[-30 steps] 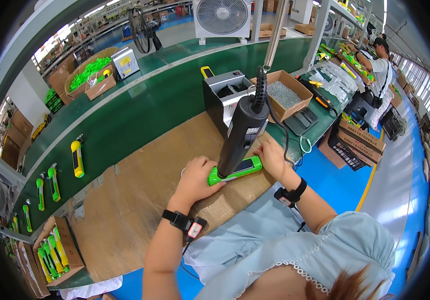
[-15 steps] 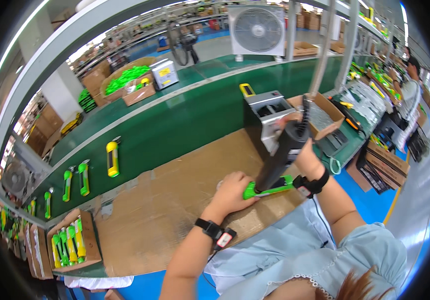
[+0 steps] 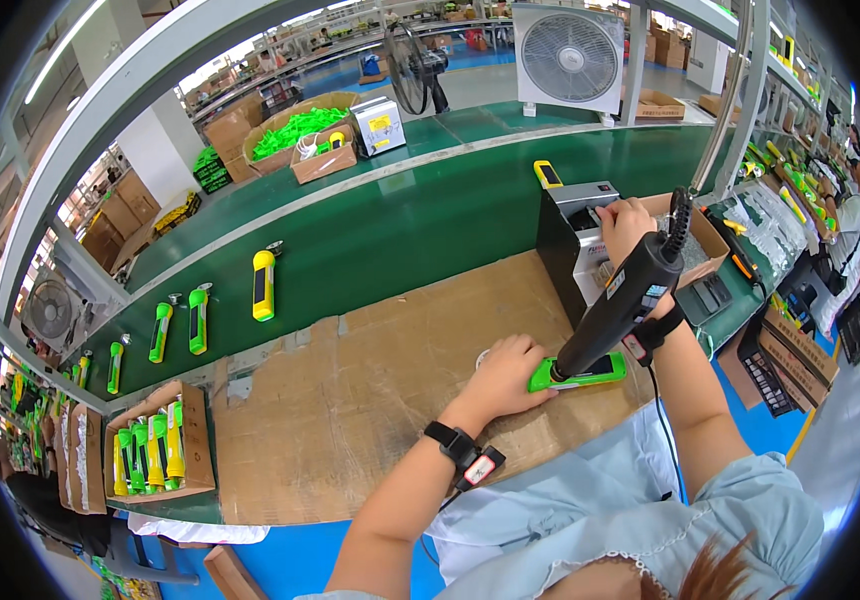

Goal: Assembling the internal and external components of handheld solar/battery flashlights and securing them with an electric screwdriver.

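A green flashlight (image 3: 598, 371) with a dark panel lies on the cardboard sheet. My left hand (image 3: 512, 378) is closed round its left end. A black electric screwdriver (image 3: 618, 308) leans upward to the right, its tip down at the flashlight near my left fingers and its coiled cord at the top. My right hand (image 3: 626, 228) is beyond the screwdriver, at the opening of a grey and black box-shaped device (image 3: 582, 250). Its fingers are drawn together at that opening; whatever is between them is too small to tell. The screwdriver hides part of my right forearm.
Yellow and green flashlights, one yellow (image 3: 264, 286), lie along the green belt (image 3: 390, 225). A carton (image 3: 205, 470) of flashlights stands at the left of the cardboard sheet (image 3: 370, 400). An open carton (image 3: 715, 262) sits right of the device. Another person (image 3: 855, 225) is at far right.
My view has swung a little left. My right hand, blurred behind the screwdriver before, now shows clearly at the device's opening. My left hand has stayed on the flashlight.
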